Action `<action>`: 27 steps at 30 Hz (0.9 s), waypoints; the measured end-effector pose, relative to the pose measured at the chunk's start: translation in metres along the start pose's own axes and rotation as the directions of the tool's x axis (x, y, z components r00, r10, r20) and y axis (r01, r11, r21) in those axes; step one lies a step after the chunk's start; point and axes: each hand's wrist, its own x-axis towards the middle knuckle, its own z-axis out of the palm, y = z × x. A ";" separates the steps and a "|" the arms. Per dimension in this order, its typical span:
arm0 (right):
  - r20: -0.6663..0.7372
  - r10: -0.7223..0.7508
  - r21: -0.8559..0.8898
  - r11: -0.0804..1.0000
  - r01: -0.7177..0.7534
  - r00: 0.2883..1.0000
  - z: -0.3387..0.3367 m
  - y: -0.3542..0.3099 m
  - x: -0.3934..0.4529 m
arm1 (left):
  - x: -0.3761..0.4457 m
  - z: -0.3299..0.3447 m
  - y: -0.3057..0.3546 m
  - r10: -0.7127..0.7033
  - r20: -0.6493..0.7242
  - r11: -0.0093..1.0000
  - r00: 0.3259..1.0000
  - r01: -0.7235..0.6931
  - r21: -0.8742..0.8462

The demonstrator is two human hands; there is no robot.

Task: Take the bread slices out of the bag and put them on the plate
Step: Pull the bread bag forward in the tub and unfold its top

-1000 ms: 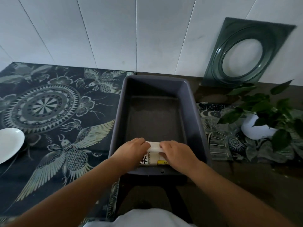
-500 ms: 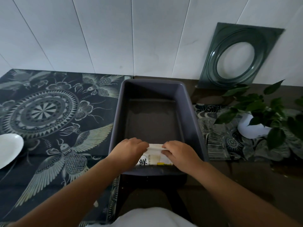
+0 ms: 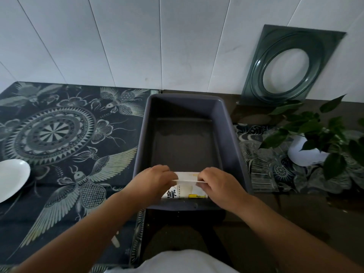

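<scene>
A printed white bread bag [image 3: 185, 191] lies at the near end of a dark grey plastic tub [image 3: 230, 134]. My left hand [image 3: 155, 179] pinches the bag's top edge on the left, and my right hand [image 3: 217, 182] pinches it on the right. Between the two hands the top flap is stretched flat. The bread slices inside are hidden by the packaging. A white plate [image 3: 11, 179] sits far to the left on the patterned cloth, cut off by the frame edge.
The tub's far end holds nothing. A dark cloth with bird and mandala prints [image 3: 59, 138] covers the table on the left. A potted plant in a white pot [image 3: 309, 152] stands on the right, and a green glass dish [image 3: 289, 66] leans on the wall.
Both hands stay on the bag at the tub's near end. The top flap has been pulled up and stretched a little wider between them.
</scene>
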 end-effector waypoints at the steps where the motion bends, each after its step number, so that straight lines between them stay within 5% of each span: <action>1: -0.005 0.019 0.048 0.999 -0.019 1.000 -0.001 0.000 0.001 | 0.000 -0.004 0.001 -0.011 -0.033 0.999 0.999 0.010 -0.030; 6: 0.126 0.246 0.343 0.898 -0.275 0.961 -0.006 -0.002 0.012 | 0.006 -0.011 -0.001 -0.053 -0.075 0.998 0.996 0.051 -0.034; 10: 0.248 0.349 0.369 0.828 -0.422 0.904 -0.005 -0.004 0.018 | 0.006 -0.003 -0.002 -0.039 -0.081 0.998 0.996 0.042 0.036; 13: 0.255 0.313 0.238 0.897 -0.373 0.915 -0.007 -0.007 0.016 | 0.004 -0.001 0.002 -0.012 0.009 0.997 1.000 0.012 0.076; 16: 0.121 0.150 0.001 0.989 -0.151 0.981 -0.007 -0.011 0.008 | 0.000 -0.003 0.005 0.021 0.080 0.995 0.997 -0.029 0.097; 20: -0.025 -0.103 -0.019 0.995 0.103 0.994 -0.015 -0.018 0.005 | -0.007 -0.016 0.006 0.027 0.070 0.999 0.997 -0.026 -0.023; 27: 0.131 0.185 0.335 0.916 -0.219 0.974 -0.026 -0.019 0.021 | 0.008 -0.035 0.000 -0.111 0.138 0.977 0.984 0.134 -0.167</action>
